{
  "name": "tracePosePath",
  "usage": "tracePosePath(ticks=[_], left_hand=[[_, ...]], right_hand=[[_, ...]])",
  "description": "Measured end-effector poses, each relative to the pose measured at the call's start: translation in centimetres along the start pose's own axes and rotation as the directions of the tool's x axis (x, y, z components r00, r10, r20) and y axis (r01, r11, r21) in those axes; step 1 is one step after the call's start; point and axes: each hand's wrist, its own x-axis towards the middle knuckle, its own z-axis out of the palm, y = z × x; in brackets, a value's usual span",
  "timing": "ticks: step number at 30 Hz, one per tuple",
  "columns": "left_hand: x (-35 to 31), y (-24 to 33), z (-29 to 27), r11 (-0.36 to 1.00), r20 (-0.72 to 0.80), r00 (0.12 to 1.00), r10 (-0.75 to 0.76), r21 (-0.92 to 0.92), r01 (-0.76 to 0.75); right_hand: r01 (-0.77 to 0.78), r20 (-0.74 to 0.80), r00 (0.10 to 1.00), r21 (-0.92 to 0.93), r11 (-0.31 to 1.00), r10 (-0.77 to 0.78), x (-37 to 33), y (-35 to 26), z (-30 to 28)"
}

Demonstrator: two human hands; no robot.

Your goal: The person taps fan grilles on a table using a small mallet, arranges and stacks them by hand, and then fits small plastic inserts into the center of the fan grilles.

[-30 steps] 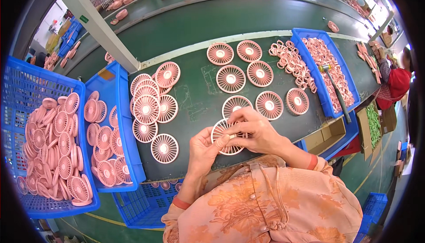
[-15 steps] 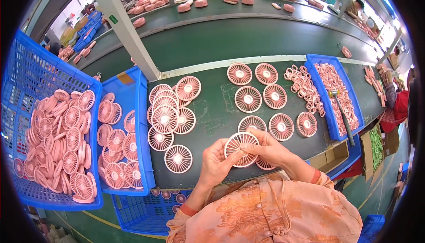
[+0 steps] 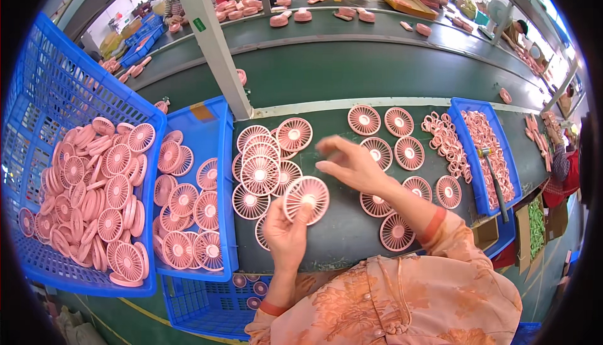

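My left hand (image 3: 286,237) grips a round pink fan grille (image 3: 306,195) with thin spokes, thumb across its hub, tilted above the green worktable. To the right and farther away, my right hand (image 3: 357,166) hangs empty over the table, fingers apart and slightly blurred. It lies between an overlapping pile of pink grilles (image 3: 260,174) on the left and spaced-out grilles (image 3: 409,153) on the right. Some of those are partly behind my right hand and forearm. Beyond them lies a heap of small pink rings (image 3: 444,132).
A blue basket (image 3: 56,81) full of grilles and a blue tray (image 3: 227,156) with more stand at left. At right, a blue tray (image 3: 472,175) of rings has a hammer (image 3: 495,185) across it. Behind a metal post (image 3: 210,43) runs a conveyor belt (image 3: 352,62); people work beyond.
My right hand has let go of the grille and moved up and away, over the table. My left hand has shifted left and up with the grille. The whole view has swung slightly.
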Motion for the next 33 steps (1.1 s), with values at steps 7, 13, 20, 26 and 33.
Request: tracePosePath(ticks=[7,13,20,26,33], left_hand=[[1.5,0.2,0.5,0.972,-0.010,0.988,0.157,0.178,-0.153],[4.6,-0.5,2.3,0.665,0.187,0.932,0.311,0.658,-0.354],[12.1,-5.1,7.8,0.362,0.463,0.824,0.328,0.744,-0.562],[15.3,-8.6,9.1,0.164,0.543,0.814,0.206,0.801,-0.576],[6.3,-3.7,10.9,0.856,0.457,0.885,-0.088,0.489,-0.167]], right_hand=[[0.354,-0.029,0.842,-0.723,0.593,-0.538,6.4,7.1,1.9],[0.414,-0.226,0.814,-0.420,0.808,-0.535,3.9,5.0,-1.4],[-0.071,-0.256,0.922,0.626,0.777,0.290,-5.5,4.4,-9.0],[-0.052,-0.257,0.890,0.764,0.643,0.377,-12.8,5.3,-9.6],[-0.155,-0.085,0.931,0.788,0.596,0.355,-16.2,6.7,-7.6]])
